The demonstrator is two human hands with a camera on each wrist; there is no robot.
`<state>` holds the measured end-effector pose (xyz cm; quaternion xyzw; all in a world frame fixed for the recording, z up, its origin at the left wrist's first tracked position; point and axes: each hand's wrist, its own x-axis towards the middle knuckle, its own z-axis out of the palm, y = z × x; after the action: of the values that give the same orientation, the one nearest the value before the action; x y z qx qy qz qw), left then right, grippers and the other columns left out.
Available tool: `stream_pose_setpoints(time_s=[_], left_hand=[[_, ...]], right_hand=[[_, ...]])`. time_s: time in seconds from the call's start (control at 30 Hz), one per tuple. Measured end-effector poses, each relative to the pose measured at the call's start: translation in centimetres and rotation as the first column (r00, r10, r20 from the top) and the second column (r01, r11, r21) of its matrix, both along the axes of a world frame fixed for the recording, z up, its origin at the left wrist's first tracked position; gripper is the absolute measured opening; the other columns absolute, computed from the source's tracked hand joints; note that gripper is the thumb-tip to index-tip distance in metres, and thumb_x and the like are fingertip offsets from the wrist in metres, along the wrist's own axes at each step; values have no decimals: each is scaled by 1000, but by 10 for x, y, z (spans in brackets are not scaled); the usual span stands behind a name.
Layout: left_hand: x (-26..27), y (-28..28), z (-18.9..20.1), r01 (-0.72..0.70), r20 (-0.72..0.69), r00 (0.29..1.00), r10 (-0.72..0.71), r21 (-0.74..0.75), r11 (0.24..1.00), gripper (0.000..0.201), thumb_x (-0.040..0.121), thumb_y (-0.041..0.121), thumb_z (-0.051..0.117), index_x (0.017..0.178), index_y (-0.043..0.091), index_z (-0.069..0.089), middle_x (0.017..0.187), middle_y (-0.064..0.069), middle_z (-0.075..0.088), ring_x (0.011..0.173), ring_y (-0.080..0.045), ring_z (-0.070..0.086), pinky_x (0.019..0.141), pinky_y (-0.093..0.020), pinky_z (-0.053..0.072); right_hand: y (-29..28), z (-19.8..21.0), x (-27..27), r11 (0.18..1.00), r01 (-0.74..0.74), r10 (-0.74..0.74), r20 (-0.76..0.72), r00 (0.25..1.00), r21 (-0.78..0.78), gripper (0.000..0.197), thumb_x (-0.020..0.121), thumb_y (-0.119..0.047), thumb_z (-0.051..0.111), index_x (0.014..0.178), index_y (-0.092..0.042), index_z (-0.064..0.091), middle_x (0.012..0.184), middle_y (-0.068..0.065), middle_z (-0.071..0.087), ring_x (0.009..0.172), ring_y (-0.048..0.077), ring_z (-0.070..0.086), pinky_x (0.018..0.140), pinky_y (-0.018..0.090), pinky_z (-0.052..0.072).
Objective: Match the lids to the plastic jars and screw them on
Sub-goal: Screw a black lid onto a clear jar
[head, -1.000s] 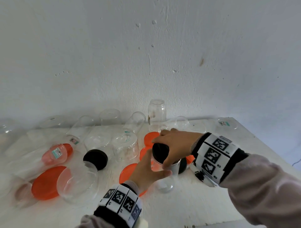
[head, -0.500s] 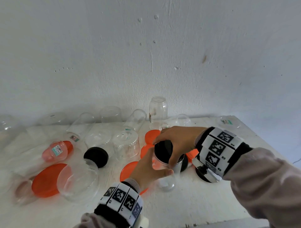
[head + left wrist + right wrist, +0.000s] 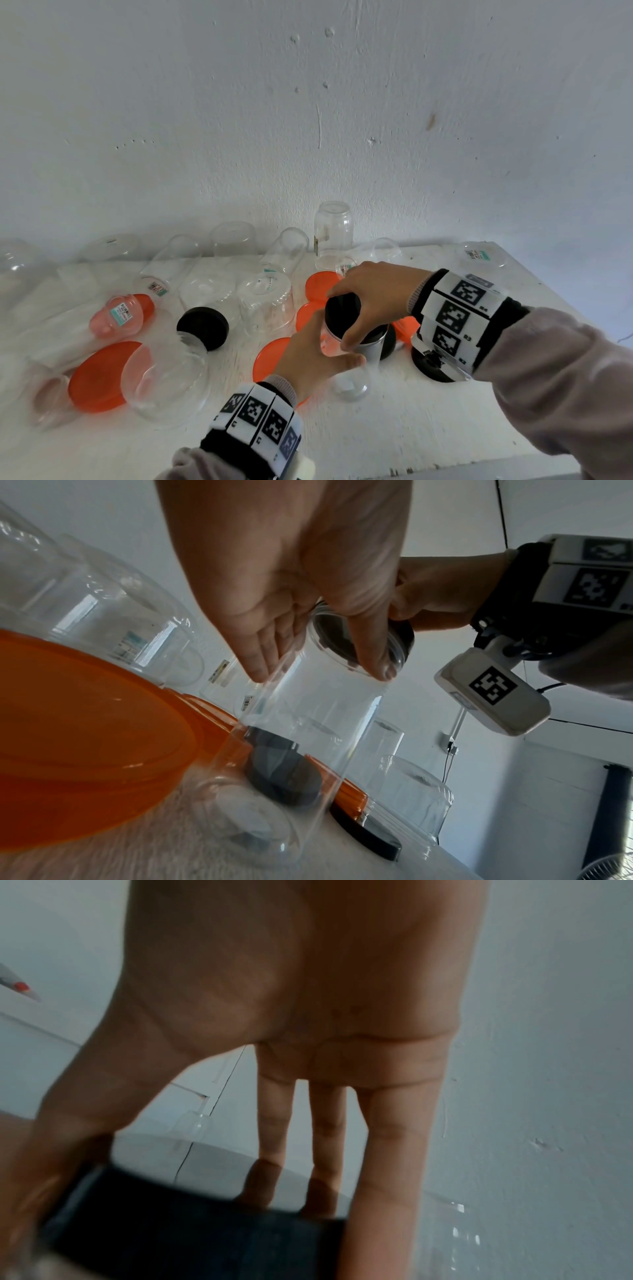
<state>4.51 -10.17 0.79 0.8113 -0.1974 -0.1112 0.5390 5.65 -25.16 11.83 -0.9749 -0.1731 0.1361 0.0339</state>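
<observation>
A tall clear plastic jar [image 3: 346, 373] [image 3: 308, 737] stands upright on the white table. My left hand [image 3: 315, 356] [image 3: 308, 653] grips its upper wall, thumb on one side and fingers on the other. A black lid [image 3: 342, 313] [image 3: 346, 639] [image 3: 192, 1229] sits at the jar's mouth, tilted a little. My right hand [image 3: 370, 301] [image 3: 222, 1177] comes from above and holds the lid by its rim with thumb and fingers.
Many clear jars [image 3: 267, 301] stand or lie along the wall. Orange lids [image 3: 102, 375] lie at left and in the middle; another black lid [image 3: 202, 327] lies left of centre and one under my right wrist [image 3: 431, 368]. The table edge [image 3: 565, 294] runs at right.
My right hand has turned on the black lid, the wrist swinging right and down. The left hand keeps its hold on the jar in the same place.
</observation>
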Motion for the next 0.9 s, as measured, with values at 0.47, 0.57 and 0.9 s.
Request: stream_pose_setpoints(time_s=[0.47, 0.57, 0.9], left_hand=[[0, -1, -1, 1, 0, 1000, -1, 15, 1000, 74, 69, 39, 80, 118, 49, 26, 106, 36, 42, 108, 4, 41, 77, -4, 32], [0, -1, -1, -14, 22, 1000, 13, 29, 999, 74, 69, 40, 80, 121, 47, 29, 106, 34, 44, 106, 4, 42, 81, -9, 33], [-4, -2, -1, -31, 24, 999, 31, -1, 1000, 71, 71, 35, 80, 123, 45, 33, 112, 27, 52, 101, 8, 48, 79, -8, 36]], right_hand=[[-3, 4, 3, 998, -28, 26, -53, 998, -49, 82, 60, -57, 78, 133, -43, 45, 111, -12, 44, 106, 11, 44, 90, 36, 50], [-3, 1, 2, 1000, -24, 24, -16, 1000, -7, 72, 56, -62, 77, 122, -42, 54, 106, -12, 52, 100, 11, 52, 83, 33, 53], [-2, -7, -3, 992, 126, -126, 7, 992, 14, 77, 57, -78, 65, 118, -35, 50, 102, -11, 51, 97, 14, 53, 79, 28, 47]])
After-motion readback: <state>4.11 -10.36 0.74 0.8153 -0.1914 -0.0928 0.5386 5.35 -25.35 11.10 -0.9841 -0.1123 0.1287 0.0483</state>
